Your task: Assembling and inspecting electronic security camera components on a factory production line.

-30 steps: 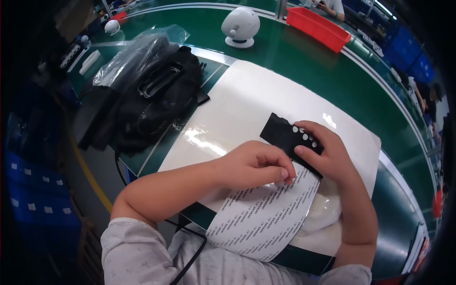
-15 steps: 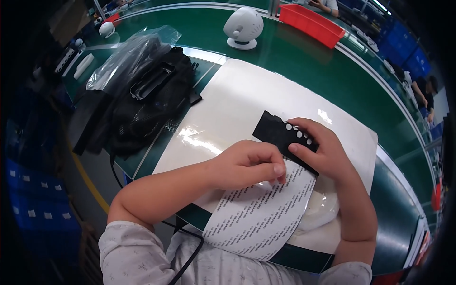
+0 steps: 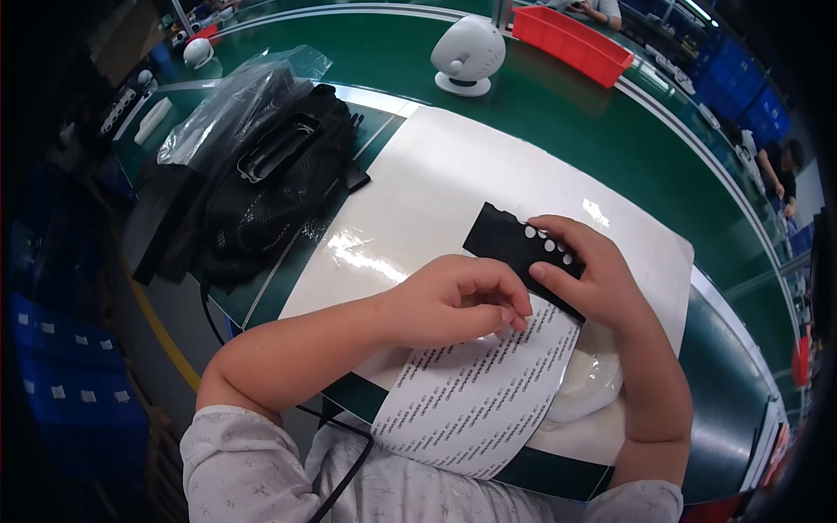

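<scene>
A flat black sheet [image 3: 504,243] with a notched edge and several round white spots lies tilted on the white mat. My right hand [image 3: 582,272] grips its right side, thumb on top and fingers along the far edge. From its near edge a long white backing sheet [image 3: 475,397] with rows of dark print runs toward my lap. Over the place where the two meet is my left hand [image 3: 462,299], its fingers curled and its thumb and fingertips together; anything between them is too small to make out. Beside the backing sheet is a white rounded thing [image 3: 588,388] in clear plastic.
The white mat [image 3: 418,183] covers the bench in front of me. A black mesh pile [image 3: 279,200] and clear plastic bags [image 3: 231,109] lie at left. Beyond, a green conveyor [image 3: 375,52] carries a white fan-like device [image 3: 468,54]; a red bin [image 3: 571,45] stands there. Other people work farther off.
The white fan-like device has shifted right along the conveyor. My left fingertips have moved slightly right and lifted a little; my right hand stays on the black sheet.
</scene>
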`<action>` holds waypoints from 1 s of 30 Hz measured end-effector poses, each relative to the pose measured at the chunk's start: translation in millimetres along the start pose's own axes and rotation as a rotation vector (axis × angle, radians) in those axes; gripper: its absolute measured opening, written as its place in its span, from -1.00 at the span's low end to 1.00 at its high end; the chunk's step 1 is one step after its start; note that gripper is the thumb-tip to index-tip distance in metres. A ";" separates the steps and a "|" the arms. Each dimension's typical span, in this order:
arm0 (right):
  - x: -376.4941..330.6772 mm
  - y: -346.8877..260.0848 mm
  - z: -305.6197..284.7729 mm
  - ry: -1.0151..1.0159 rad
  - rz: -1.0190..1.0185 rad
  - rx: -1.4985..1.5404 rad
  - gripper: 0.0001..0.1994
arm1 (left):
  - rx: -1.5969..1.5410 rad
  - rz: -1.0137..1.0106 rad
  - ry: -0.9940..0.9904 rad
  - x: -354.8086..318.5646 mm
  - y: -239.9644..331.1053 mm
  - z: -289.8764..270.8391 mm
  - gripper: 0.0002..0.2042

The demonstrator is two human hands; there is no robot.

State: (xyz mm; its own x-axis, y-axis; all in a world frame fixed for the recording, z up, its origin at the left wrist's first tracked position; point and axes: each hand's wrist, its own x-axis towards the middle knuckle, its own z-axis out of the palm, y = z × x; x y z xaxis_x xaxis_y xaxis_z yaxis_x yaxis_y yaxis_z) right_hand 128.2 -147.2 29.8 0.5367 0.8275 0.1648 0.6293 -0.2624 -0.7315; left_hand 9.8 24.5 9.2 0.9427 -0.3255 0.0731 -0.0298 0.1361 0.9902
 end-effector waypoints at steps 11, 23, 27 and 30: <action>0.1 -1.9 -0.8 -0.009 0.021 0.009 -0.58 | 0.013 0.007 -0.003 0.6 -2.2 -0.2 -0.89; 0.0 -0.9 -1.0 -0.008 0.005 -0.002 -0.58 | 0.002 0.012 0.018 0.7 -3.4 1.7 -0.86; -0.2 -0.4 -1.3 -0.007 0.002 -0.002 -0.58 | -0.019 0.002 -0.011 1.2 -3.4 -0.2 -0.79; -0.1 -1.0 -0.7 -0.003 0.012 0.018 -0.57 | -0.081 -0.084 0.060 0.8 -0.8 1.3 -0.75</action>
State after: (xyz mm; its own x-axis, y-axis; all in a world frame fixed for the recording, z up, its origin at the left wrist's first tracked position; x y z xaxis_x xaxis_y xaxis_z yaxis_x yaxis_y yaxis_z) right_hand 127.9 -147.4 31.0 0.5422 0.8260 0.1542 0.6128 -0.2632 -0.7452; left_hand 10.1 23.0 8.7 0.9592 -0.2822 -0.0192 0.0744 0.1865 0.9796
